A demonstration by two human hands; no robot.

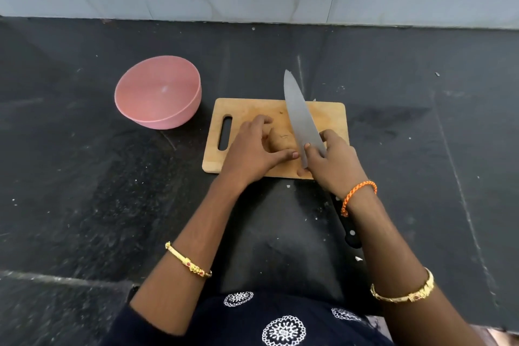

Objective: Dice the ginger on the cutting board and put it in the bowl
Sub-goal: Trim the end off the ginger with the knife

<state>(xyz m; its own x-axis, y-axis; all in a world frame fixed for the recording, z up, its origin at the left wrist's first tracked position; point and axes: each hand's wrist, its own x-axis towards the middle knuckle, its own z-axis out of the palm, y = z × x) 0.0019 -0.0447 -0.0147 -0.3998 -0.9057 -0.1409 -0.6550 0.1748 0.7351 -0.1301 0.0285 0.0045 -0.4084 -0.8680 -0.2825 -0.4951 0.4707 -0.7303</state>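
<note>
On cutting board [244, 109]: left hand [254, 149] holds ginger [282, 140], right hand [334, 166] grips knife [299, 112].

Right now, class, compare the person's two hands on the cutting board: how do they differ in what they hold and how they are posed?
The left hand grips the ginger, fingers arched over it; the right hand pinches the knife blade near the handle. The left wrist is bare near the hand; the right wears an orange braided bracelet. Both rest over the wooden cutting board, and each forearm carries a gold bangle.
</note>
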